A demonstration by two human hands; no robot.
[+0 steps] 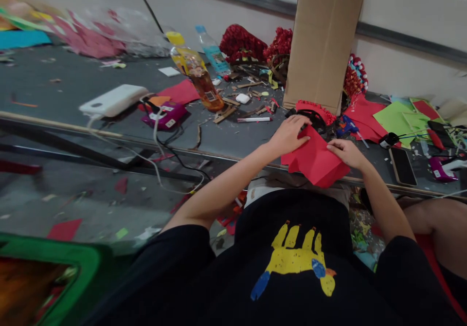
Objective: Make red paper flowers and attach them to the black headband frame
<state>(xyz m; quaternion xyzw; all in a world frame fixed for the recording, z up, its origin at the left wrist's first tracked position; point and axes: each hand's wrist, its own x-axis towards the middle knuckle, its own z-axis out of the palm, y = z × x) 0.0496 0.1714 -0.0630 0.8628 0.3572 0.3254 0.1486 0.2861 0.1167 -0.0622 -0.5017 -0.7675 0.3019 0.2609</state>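
A sheet of red paper, creased and jagged along its lower left side, is held up at the table's front edge. My left hand is closed on its upper left part, and a small dark bit shows by the fingertips, too unclear to name. Between thumb and fingers, my right hand pinches the paper's right edge. Just beyond the paper lie a black curved band and a red fringed strip, partly hidden. A blue glue gun rests behind my right hand.
A cardboard sheet leans on the wall behind. Left stand a tilted tea bottle, a white power bank and trailing cables. A phone and green paper lie right. A person's leg is close at right; a green bin lower left.
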